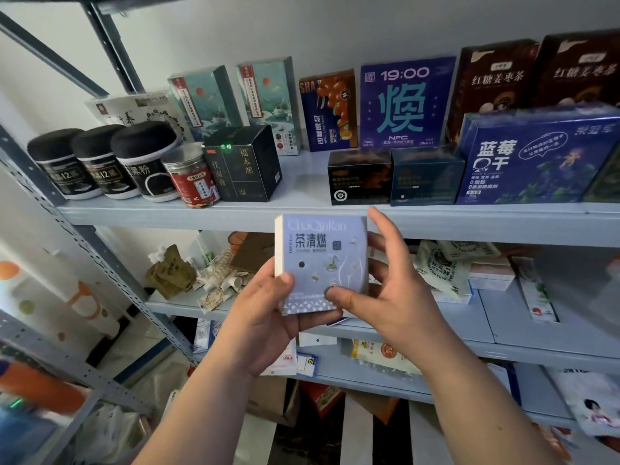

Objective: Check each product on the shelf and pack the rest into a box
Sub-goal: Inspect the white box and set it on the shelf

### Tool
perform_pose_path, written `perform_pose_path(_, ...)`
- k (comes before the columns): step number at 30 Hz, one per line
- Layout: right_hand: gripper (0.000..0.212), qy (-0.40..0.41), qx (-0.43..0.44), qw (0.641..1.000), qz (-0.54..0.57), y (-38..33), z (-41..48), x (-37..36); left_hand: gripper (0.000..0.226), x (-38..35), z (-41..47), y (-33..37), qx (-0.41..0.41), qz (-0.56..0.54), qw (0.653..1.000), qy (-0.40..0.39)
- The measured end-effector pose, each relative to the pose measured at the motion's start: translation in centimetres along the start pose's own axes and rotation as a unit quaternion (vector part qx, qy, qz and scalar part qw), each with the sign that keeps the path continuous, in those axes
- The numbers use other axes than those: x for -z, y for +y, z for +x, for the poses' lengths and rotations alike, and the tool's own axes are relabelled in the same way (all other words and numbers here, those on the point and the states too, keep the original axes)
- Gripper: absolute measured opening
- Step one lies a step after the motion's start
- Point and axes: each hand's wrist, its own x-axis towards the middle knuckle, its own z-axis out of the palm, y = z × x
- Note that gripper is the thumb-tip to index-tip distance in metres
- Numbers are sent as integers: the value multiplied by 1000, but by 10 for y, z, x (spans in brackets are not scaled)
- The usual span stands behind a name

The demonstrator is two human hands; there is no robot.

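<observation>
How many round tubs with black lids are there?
3: left tub, middle tub and right tub, side by side at the top shelf's left end. Others may be hidden.

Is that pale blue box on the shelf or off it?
Off it: the pale blue box is held up by the left hand and right hand, before the shelf edge.

Dim, soft light; blurred, wide-angle-warped edges.
</observation>
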Motion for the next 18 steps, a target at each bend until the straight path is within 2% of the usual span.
perform_pose_path(2,106,-9,10,999,-50,-8,5,-2,84,5,2,6,-10,60,998,0)
perform_pose_path(7,76,-8,93,980,-178,-29,37,-3,94,20,8,25,-30,113,993,26)
perform_pose_path(9,71,-34,107,969,-220,-41,53,-4,79,25,10,31,-44,108,992,39)
perform_pose_path(11,75,-62,111,957,-260,-54,69,-7,58,27,15,37,-59,117,990,57)
perform_pose_path(15,90,-82,112,906,-400,-76,97,-13,50,30,25,46,-83,152,982,73)
perform_pose_path(18,86,-74,117,882,-451,-87,115,-18,43,29,31,55,-93,165,979,77)
